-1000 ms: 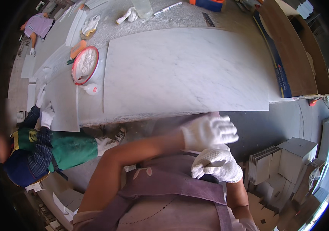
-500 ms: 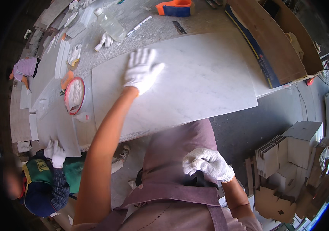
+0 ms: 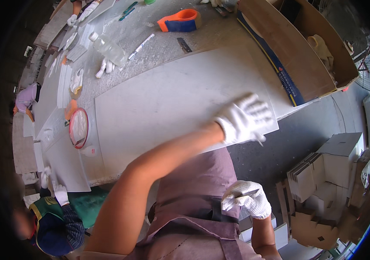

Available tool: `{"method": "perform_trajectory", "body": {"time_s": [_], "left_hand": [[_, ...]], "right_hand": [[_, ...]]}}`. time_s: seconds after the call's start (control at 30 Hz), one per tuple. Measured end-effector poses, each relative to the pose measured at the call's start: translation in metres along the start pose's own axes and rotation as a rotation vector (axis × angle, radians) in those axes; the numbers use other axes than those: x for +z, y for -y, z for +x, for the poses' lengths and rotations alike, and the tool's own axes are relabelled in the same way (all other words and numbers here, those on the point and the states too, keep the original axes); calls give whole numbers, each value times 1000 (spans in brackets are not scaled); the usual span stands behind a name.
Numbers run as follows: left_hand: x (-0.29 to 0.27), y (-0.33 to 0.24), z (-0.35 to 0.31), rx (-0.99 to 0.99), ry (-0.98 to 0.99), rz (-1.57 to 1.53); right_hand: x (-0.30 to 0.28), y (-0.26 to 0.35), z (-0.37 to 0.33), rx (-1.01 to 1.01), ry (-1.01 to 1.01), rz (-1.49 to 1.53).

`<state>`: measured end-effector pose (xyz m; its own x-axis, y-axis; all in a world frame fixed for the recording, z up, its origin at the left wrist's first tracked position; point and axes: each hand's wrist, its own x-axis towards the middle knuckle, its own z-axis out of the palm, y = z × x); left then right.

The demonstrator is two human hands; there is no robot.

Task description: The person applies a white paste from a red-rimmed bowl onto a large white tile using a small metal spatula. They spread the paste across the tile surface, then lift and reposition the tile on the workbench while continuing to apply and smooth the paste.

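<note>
A large thin white slab (image 3: 163, 102) with faint grey veining lies flat on the worktable in front of me. My left hand (image 3: 245, 118), in a white knit glove, is over the slab's right end near its front edge. Its fingers are spread, slightly blurred, and it holds nothing. By my waist, my right hand (image 3: 250, 200), also gloved, is closed with fingers curled. A thin greyish edge shows at its fingertips, but I cannot make out what it is.
On the dusty table (image 3: 150, 26) are a tape dispenser (image 3: 179, 21), a marker (image 3: 141, 47), a plastic bottle (image 3: 108, 48) and a red-rimmed bowl (image 3: 79, 128). An open carton (image 3: 295, 47) stands at right. Another person's gloved hand (image 3: 61, 193) works at left. Cartons (image 3: 323, 173) stack on the floor.
My left hand has swept right and toward me across the slab, from its far left part to its right end. My right hand stays near my waist, turned slightly. The view has shifted a little.
</note>
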<state>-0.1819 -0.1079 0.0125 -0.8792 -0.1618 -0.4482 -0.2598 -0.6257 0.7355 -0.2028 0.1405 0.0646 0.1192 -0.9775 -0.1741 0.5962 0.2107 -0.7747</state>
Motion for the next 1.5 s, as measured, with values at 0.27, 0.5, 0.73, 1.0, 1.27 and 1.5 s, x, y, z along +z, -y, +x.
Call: {"method": "perform_trajectory", "body": {"time_s": [0.27,0.5,0.73,1.0,1.27,1.5], "left_hand": [[-177,-119,-29,-26,-1252,1895],[-88,-28,21,628,-113,1225],[-139,-119,73,397,-719,2132],[-77,-40,22,589,-680,2890],[9,31,-64,545,145,2135],[-18,34,-51,621,9,2056]], "right_hand": [[-13,-11,8,75,-61,-12],[-35,-17,26,42,-61,25],[-41,-10,29,40,-181,-31],[-41,-3,29,-61,-179,-239],[-35,11,21,-170,-393,-117],[-10,-11,9,-18,-384,-144]]}}
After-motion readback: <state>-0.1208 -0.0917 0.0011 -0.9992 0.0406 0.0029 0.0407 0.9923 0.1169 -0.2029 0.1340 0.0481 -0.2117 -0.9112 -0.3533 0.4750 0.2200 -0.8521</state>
